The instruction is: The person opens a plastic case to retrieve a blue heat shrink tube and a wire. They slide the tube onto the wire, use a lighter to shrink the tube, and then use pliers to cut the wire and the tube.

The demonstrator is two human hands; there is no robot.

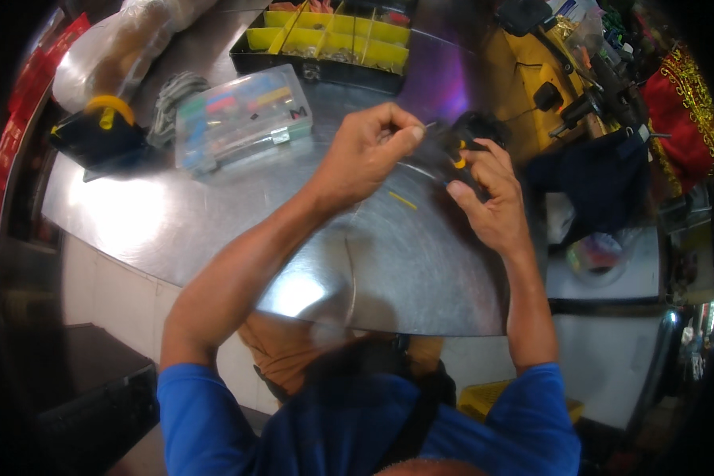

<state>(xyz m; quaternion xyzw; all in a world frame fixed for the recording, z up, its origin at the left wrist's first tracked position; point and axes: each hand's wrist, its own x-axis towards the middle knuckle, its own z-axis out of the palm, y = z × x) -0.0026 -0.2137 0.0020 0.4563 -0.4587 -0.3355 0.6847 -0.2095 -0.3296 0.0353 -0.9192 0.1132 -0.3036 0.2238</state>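
Note:
My left hand [369, 151] is closed in a pinch over the metal table, thumb against forefinger. A short, thin, pale piece [429, 125] sticks out from the fingertips; it may be a wire end, but it is too small to be sure. To its right, my right hand [493, 198] curls round a black-and-yellow hand tool [458, 157] that resembles pliers. Blur and dark surroundings hide the tool's jaws. The two hands are apart, at similar height. On the tabletop between them lies a thin yellow strip [403, 200].
A clear plastic organizer box [242, 119] lies left of my hands, beside a grey bunched cloth [174, 99]. Behind is a black case with yellow compartments [329, 47]. A black-and-yellow object [103, 135] sits far left. Dark cloth [595, 182] hangs at the right. The metal table [420, 285] curves nearby.

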